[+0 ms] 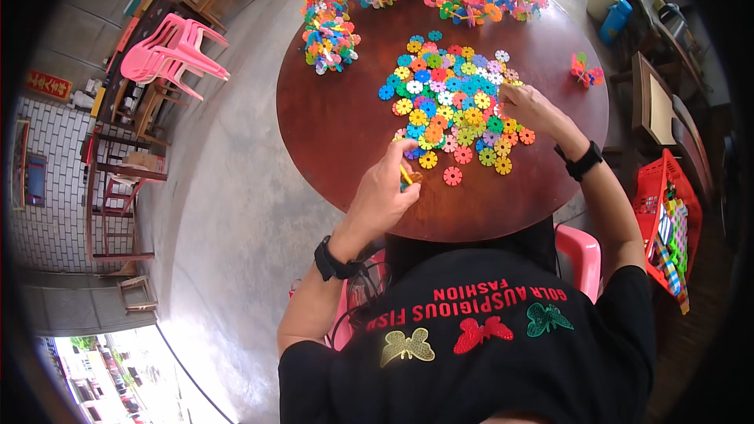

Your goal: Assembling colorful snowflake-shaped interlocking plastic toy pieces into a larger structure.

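Observation:
A loose pile of colourful plastic flower-shaped discs [452, 98] with notched rims spreads over the middle of a round, dark brown table [330, 141]. My left hand [381, 192] is at the near left of the pile, closed around a few joined flower discs [407, 176]; a yellow one on edge and an orange one show between thumb and fingers. At the pile's right side my right hand [536, 108] reaches in with fingers curled down and together among the discs. What its fingertips pinch, if anything, is hidden. Both wrists wear black bands.
Several ball-like clusters of joined discs [330, 31] line the table's far edge. A small joined piece [585, 71] lies at the right. Pink stacked chairs [169, 51] stand left; a red basket [656, 180] and a blue bottle [616, 20] are off to the right.

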{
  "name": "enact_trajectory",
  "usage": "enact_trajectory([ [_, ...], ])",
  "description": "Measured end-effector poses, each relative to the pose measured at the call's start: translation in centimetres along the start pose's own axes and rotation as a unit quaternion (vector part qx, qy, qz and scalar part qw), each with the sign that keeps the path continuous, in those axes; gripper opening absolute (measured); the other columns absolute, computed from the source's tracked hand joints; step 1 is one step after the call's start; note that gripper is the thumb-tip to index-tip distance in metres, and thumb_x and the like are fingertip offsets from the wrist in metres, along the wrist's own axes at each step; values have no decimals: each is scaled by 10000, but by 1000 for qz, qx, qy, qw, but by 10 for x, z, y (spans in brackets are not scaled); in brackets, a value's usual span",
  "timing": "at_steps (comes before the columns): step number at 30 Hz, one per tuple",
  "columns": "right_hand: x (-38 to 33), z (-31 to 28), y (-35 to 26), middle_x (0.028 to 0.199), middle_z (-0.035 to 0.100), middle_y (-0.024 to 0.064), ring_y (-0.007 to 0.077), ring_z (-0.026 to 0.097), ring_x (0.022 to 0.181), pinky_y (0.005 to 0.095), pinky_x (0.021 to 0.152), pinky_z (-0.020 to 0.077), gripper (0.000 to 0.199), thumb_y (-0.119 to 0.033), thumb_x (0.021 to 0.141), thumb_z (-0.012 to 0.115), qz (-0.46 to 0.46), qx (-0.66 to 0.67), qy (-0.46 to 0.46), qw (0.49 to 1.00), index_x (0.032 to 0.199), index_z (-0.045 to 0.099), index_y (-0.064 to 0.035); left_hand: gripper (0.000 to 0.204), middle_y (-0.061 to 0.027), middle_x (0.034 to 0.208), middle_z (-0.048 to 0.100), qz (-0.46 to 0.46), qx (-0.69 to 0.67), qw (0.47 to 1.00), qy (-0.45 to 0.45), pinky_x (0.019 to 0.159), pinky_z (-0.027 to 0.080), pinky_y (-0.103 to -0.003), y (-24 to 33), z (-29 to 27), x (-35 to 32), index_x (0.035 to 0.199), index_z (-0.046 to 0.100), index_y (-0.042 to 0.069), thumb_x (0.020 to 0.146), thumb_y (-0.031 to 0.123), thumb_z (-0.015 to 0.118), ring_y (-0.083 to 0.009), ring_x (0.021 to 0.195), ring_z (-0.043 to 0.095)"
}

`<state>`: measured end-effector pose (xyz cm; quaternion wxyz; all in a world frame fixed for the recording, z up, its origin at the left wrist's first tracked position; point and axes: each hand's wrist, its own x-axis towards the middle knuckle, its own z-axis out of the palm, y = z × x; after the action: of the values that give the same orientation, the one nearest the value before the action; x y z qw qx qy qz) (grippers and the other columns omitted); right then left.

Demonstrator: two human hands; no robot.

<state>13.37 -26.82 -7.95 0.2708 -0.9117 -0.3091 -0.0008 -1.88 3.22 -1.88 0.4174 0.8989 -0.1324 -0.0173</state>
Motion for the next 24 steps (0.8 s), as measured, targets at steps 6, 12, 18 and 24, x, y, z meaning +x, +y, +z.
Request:
enact_trajectory([
  [6, 8, -14, -55, 748, 567, 152, 343, 590, 792, 428, 709, 448, 151, -141, 828, 601, -48, -35, 157, 986, 836, 534, -6, 602, -162, 796, 577, 38, 10, 999, -29, 688, 474, -394, 21, -7, 20, 1310, 373, 76, 764, 84, 628, -365, 745, 607],
  [12, -2, -25, -122, 736, 578, 162, 350, 590, 741, 442, 659, 446, 167, -157, 838, 583, -119, 83, 29, 989, 794, 542, -2, 767, -263, 903, 610, 40, 146, 984, -99, 702, 454, -482, 47, -2, 43, 1389, 254, 43, 728, 63, 643, -445, 855, 597],
  [18, -3, -14, -106, 734, 566, 154, 345, 587, 747, 439, 663, 448, 114, -110, 827, 586, -95, 87, 56, 990, 821, 535, -8, 801, -291, 989, 602, 30, 104, 993, -50, 777, 465, -478, -7, 13, 61, 1386, 269, 31, 702, 129, 676, -453, 928, 591],
  [24, -23, -1, -124, 885, 528, 109, 287, 576, 797, 398, 669, 476, 108, -110, 796, 590, -242, 21, -42, 969, 861, 537, -42, 745, -187, 870, 622, -43, 93, 993, -52, 747, 476, -432, -30, 6, 23, 1361, 353, 77, 705, 154, 697, -376, 855, 623],
])
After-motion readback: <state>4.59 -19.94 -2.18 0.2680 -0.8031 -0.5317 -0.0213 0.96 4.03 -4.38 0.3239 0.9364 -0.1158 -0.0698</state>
